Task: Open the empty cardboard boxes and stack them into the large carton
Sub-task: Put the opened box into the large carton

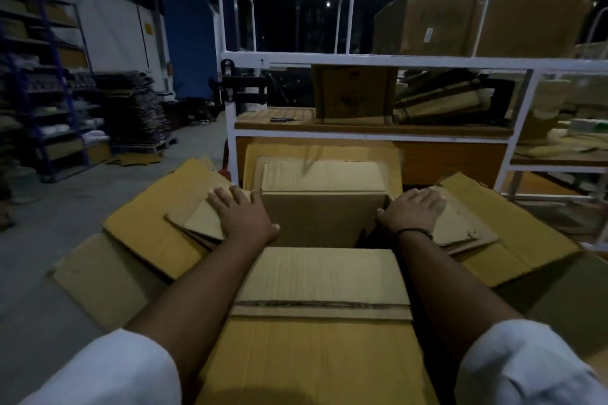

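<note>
Pushing the opened small box (324,220) down into the large carton (316,365) should go best with even pressure on both sides. Nearest, the carton's front flap hangs toward the person, and the box's near flap (322,276) lies over it. Further on, the left hand (243,217) lies flat, fingers straight, pressing the box's left flap (200,223). The right hand (413,210) rests palm-down on the right flap (460,227), gripping nothing. Keeping both flaps splayed outward should let the box seat squarely. Beyond stands a white rack (362,61).
</note>
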Motion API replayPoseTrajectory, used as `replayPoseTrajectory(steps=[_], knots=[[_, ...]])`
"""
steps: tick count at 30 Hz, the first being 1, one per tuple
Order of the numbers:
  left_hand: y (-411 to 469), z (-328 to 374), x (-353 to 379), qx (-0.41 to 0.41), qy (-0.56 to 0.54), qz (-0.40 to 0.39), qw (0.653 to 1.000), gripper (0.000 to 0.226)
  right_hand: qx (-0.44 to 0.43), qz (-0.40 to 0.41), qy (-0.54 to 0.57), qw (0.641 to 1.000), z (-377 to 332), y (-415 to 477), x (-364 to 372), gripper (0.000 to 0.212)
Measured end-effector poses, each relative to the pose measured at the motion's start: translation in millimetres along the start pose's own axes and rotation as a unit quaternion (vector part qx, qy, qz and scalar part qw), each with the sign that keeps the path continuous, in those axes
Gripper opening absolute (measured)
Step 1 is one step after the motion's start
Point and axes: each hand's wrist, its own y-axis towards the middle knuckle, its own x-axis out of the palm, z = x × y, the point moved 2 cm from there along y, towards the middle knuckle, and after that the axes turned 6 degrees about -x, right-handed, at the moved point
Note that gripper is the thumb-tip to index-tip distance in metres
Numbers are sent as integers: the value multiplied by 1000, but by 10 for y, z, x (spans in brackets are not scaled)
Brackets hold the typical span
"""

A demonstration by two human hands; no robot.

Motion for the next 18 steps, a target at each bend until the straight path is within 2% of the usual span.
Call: replayPoseTrajectory(steps=[3, 7, 11, 15, 18], knots=[[40, 1, -9, -30, -48, -46, 997, 98, 56, -6, -7, 998, 25, -27, -33, 98], [84, -42, -68, -35, -117, -76, 990, 87, 68, -61, 0, 996, 72, -16, -79, 97], [128, -170, -118, -31, -154, -102, 982, 78, 84, -105, 54, 989, 182, 58, -119, 107], [63, -195, -100, -6, -157, -81, 984, 83, 52, -66, 58, 995, 238, -65, -142, 102], [-20, -185, -104, 36, -118, -53, 991, 90, -24, -1, 38, 999, 230, -197, -172, 90]])
